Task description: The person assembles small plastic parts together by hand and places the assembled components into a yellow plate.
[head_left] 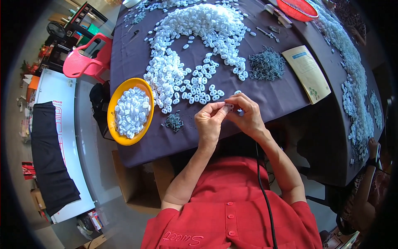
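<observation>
Near the table's front edge, my left hand (209, 123) and my right hand (247, 115) meet with their fingertips closed round a small white two-hole plastic piece (230, 108). Fingers cover much of it. Just beyond them lie loose white two-hole pieces (203, 85), which run back into a large heap (203, 23). Left of my hands is a small pile of grey screws or pins (174, 121), too fine to make out exactly. An orange-yellow oval bowl (145, 130) at the left holds many white pieces.
A larger grey pile of small parts (267, 64) and a tan paper packet (306, 74) lie to the right. Farther off sits a red basket (298, 9). A pink chair (89, 58) stands left of the table, a cardboard box (139, 182) below. Another person's arm (367, 195) shows at far right.
</observation>
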`<state>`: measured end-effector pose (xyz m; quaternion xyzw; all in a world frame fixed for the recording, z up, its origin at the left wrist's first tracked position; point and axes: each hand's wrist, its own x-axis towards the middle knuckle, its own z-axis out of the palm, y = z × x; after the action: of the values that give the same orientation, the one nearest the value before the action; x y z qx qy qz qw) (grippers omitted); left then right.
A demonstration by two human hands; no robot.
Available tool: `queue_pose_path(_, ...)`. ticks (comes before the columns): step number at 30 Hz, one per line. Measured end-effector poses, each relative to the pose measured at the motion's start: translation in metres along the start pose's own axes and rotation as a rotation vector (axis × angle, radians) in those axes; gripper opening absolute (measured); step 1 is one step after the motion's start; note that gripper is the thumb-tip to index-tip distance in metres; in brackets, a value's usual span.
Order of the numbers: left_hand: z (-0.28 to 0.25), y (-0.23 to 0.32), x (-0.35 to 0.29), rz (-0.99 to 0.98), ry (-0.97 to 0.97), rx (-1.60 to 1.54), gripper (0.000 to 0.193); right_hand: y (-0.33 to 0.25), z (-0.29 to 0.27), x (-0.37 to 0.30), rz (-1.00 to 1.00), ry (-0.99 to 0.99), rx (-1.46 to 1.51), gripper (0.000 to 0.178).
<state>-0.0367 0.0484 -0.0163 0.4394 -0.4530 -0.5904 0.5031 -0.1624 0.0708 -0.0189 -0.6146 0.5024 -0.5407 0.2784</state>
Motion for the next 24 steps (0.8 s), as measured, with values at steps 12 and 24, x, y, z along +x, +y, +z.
queue_pose_path(12, -0.0043, 0.0067, -0.0002, -0.044, -0.024, 0.002, 0.008, -0.0003, -0.0026, -0.0024, 0.042, -0.059, 0.032, 0.032)
queue_pose_path(24, -0.0050, 0.0069, -0.0026, 0.030, -0.039, 0.003, 0.007, 0.0007, -0.0037, -0.0020, -0.022, -0.072, -0.034, 0.030)
